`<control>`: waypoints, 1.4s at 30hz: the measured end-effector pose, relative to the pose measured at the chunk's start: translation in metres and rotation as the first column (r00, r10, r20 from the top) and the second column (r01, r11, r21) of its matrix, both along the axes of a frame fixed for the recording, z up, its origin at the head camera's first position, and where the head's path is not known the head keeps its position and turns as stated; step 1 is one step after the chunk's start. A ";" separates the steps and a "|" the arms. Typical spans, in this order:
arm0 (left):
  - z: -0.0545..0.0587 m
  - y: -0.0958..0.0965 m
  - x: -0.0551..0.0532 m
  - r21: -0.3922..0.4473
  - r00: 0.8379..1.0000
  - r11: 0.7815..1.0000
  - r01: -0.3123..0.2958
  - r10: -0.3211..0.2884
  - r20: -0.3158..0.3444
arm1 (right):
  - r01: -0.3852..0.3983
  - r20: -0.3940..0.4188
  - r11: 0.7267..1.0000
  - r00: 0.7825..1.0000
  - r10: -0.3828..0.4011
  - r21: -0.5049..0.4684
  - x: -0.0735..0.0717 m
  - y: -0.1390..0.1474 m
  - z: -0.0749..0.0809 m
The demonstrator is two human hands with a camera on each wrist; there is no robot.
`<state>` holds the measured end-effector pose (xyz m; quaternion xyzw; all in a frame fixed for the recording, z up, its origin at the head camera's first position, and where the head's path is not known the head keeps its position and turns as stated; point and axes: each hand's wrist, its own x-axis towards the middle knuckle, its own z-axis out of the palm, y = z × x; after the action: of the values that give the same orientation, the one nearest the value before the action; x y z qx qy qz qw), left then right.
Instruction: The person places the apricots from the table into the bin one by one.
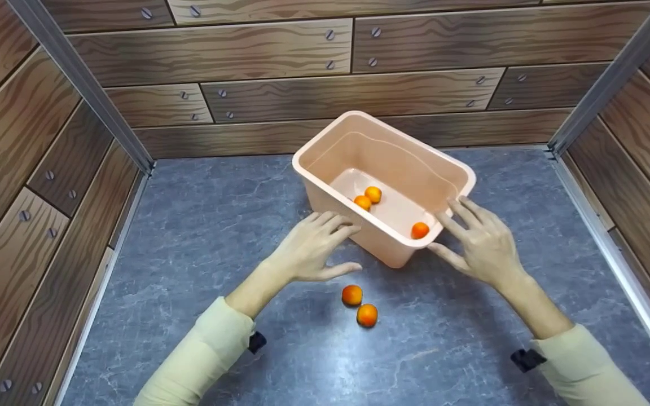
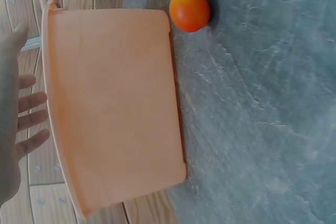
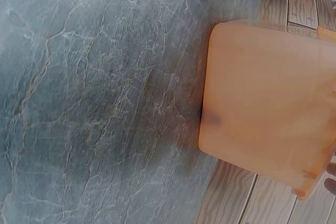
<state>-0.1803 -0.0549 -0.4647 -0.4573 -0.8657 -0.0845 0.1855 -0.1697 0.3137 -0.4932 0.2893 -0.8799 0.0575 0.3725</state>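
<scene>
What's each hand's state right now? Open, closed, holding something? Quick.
Left hand: open, holding nothing.
Right hand: closed on the bin, pinching its rim at a corner.

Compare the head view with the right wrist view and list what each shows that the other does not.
Head view only: five orange fruits, three inside the bin and two on the tabletop; also the bin's interior, the whole left hand and both sleeves.

Right wrist view only: a darker patch low on the bin's outer wall, seen nearly face-on.

Both: the bin, the tabletop, the wood-patterned wall and fingertips, which the right wrist view catches only at its right edge.
</scene>
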 end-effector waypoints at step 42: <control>-0.096 0.011 0.020 -0.379 0.996 0.922 0.081 -0.060 0.065 | -0.004 0.004 1.000 1.000 0.004 0.001 0.000 0.000 0.001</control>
<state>-0.1606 -0.0436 -0.5610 -0.5131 -0.8531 0.0668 0.0671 -0.1694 0.3136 -0.4923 0.2908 -0.8802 0.0583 0.3705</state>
